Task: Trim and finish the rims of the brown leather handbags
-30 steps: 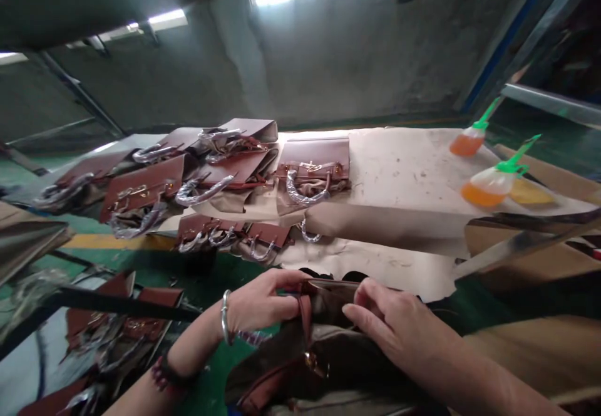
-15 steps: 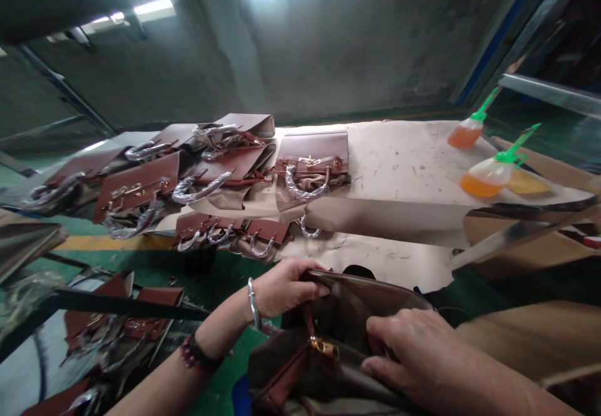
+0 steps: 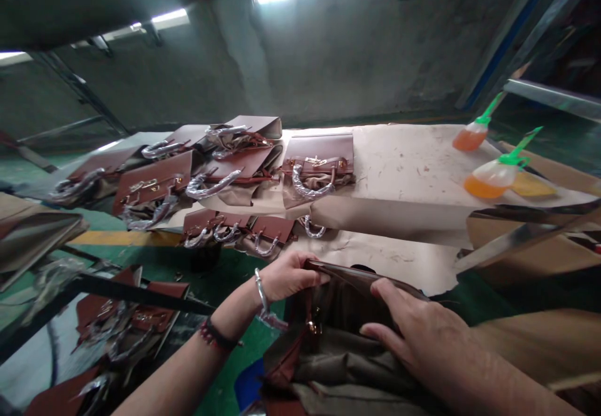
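A brown bag (image 3: 347, 366) with a dark lining and a gold clasp is held open at the bottom centre. My left hand (image 3: 293, 276) pinches the far rim at its left corner, thumb inside and fingers behind. My right hand (image 3: 413, 328) lies over the bag's right side, thumb and fingers apart, with fingertips against the far rim's inner face. Its other fingers are partly hidden.
Beyond, a paper-covered table (image 3: 404, 153) carries several brown bags (image 3: 319, 153) with wrapped handles and two green-nozzled bottles (image 3: 488, 178) of orange liquid. More bags (image 3: 270, 228) lie on a lower shelf. A rack (image 3: 141, 297) with bags stands at left.
The right fingers have risen to the far rim and spread from the thumb. The bag's far wall has tilted flatter. The view has shifted slightly, moving the scene right.
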A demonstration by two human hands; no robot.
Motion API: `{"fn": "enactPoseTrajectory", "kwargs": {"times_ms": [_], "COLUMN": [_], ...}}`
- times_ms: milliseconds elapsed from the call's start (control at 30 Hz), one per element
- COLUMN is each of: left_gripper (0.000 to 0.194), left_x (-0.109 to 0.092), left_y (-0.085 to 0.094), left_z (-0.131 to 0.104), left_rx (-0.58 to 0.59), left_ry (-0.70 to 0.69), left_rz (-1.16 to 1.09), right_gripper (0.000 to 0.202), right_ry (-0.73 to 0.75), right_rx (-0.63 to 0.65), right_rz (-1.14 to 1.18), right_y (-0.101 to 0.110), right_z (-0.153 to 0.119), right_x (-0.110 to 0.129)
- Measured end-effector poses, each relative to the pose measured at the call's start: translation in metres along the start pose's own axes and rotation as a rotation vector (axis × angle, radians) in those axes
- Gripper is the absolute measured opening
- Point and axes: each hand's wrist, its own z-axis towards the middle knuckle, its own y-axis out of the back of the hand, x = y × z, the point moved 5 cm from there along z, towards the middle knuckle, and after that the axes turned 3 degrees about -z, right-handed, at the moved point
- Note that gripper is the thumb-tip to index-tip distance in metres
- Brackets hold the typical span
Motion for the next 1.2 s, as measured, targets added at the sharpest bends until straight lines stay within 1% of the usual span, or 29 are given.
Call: {"fn": "enactPoseTrajectory", "kwargs": {"times_ms": [67, 167, 233, 333, 400, 467, 500, 567, 633, 667, 733, 833, 900, 967, 1067, 1200], "left_gripper": [0.026, 0.028, 0.028, 0.027, 0.026, 0.023, 0.022, 0.021, 0.02, 0.019, 0.019, 0.023, 0.029, 0.033, 0.033, 0.031], "left_x": [0.0, 0.0, 0.001, 0.001, 0.002, 0.001, 0.001, 0.002, 0.003, 0.003, 0.003, 0.008, 0.012, 0.016, 0.018, 0.019], "left_y": [0.001, 0.002, 0.003, 0.004, 0.003, 0.003, 0.004, 0.006, 0.009, 0.01, 0.013, 0.016, 0.016, 0.015, 0.018, 0.023], "left_z": [-0.002, -0.004, -0.006, -0.006, -0.006, -0.005, -0.006, -0.007, -0.007, -0.008, -0.008, -0.008, -0.008, -0.009, -0.009, -0.009], "left_rx": [-0.026, -0.053, -0.068, -0.076, -0.069, -0.08, -0.095, -0.116, -0.112, -0.111, -0.118, -0.122, -0.102, -0.078, -0.068, -0.079], "left_ry": [-0.011, -0.024, -0.026, -0.054, -0.068, -0.081, -0.084, -0.078, -0.074, -0.083, -0.118, -0.1, -0.06, -0.039, -0.04, -0.026], "left_rz": [-0.003, -0.012, -0.016, -0.006, 0.002, 0.008, 0.006, -0.009, -0.028, -0.022, 0.008, -0.036, -0.123, -0.189, -0.247, -0.247], "right_gripper": [0.017, 0.006, 0.01, 0.02, 0.022, 0.021, 0.019, 0.013, 0.008, 0.011, 0.019, 0.026, 0.029, 0.026, 0.023, 0.022], "right_ry": [0.01, 0.097, 0.168, 0.28, 0.362, 0.419, 0.413, 0.339, 0.233, 0.201, 0.213, 0.231, 0.186, 0.14, 0.148, 0.224], "right_rx": [0.043, 0.102, 0.107, 0.148, 0.175, 0.157, 0.122, 0.08, 0.087, 0.096, 0.104, 0.043, 0.017, 0.017, 0.042, 0.073], "right_rz": [-0.009, -0.028, -0.053, -0.089, -0.045, 0.056, 0.104, 0.149, 0.141, 0.13, 0.104, -0.01, -0.083, -0.104, -0.037, 0.152], "right_y": [0.004, 0.011, 0.013, 0.008, 0.004, 0.006, 0.009, 0.015, 0.016, 0.015, 0.013, 0.011, 0.01, 0.01, 0.007, 0.005], "right_z": [0.007, 0.014, 0.017, 0.017, 0.015, 0.013, 0.014, 0.017, 0.022, 0.025, 0.031, 0.04, 0.045, 0.049, 0.053, 0.056], "right_x": [0.002, 0.009, 0.017, 0.031, 0.04, 0.047, 0.047, 0.041, 0.033, 0.03, 0.029, 0.028, 0.023, 0.017, 0.01, 0.009]}}
